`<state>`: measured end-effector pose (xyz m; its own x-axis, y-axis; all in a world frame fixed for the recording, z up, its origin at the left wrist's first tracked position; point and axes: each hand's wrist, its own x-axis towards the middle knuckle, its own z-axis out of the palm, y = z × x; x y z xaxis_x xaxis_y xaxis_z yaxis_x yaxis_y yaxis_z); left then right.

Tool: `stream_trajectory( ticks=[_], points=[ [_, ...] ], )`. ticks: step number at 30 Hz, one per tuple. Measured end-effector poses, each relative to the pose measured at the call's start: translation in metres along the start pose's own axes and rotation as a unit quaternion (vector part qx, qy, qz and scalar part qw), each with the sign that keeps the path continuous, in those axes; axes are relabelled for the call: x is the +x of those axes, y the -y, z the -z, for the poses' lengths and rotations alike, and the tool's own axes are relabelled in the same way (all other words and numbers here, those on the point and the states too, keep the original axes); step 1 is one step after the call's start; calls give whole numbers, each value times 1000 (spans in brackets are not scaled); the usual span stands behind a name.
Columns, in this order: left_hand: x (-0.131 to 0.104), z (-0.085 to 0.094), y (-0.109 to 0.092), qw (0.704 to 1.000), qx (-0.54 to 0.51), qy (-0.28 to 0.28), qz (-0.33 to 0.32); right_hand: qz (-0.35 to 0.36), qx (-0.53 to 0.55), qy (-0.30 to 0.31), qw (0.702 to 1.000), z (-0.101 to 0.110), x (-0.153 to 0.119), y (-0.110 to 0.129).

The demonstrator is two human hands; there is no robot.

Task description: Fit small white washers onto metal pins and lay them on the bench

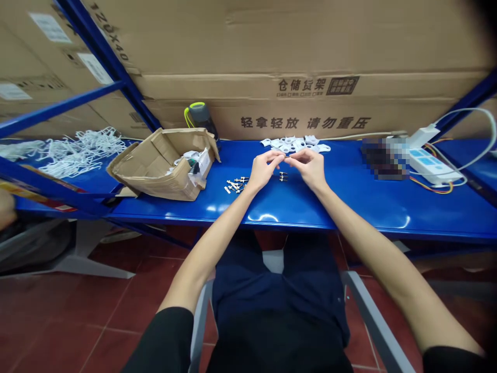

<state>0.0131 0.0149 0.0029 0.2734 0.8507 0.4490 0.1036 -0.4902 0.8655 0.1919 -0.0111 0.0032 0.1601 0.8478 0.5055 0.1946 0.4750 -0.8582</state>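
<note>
My left hand [266, 170] and my right hand [310, 167] meet above the blue shelf, fingertips pinched together. Between them is a small metal bolt-like piece [287, 157], mostly covered by the fingers. Just below, a few similar metal bolts [283, 176] lie in a short column. A loose pile of such bolts [235, 184] lies to the left, beside my left forearm. Behind my hands is a heap of small white plastic parts [295, 143], several of which have round holes.
An open cardboard box [163, 176] with white scraps stands left, a dark speaker-like cylinder [202, 116] behind it. White wire-like pieces [83, 147] lie farther left. At right are a power strip [429, 165], cables and a blurred-out object [384, 158]. Another person's hand [5, 207] shows at far left.
</note>
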Motion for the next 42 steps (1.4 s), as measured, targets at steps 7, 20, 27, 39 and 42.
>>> stream_trajectory(
  ticks=[7,20,27,39,42],
  points=[
    [-3,1,-6,999,12,3,-38,-1,-10,16,1000,1,-1,2],
    [0,4,-1,999,11,-26,-20,-34,-15,60,997,6,4,-4],
    [0,4,3,1000,10,-6,15,-18,-27,86,996,6,2,-9],
    [1,7,10,999,14,31,38,2,-45,99,994,10,3,-9],
    [1,7,10,996,85,9,6,19,-103,90,990,11,5,-13]
  ],
)
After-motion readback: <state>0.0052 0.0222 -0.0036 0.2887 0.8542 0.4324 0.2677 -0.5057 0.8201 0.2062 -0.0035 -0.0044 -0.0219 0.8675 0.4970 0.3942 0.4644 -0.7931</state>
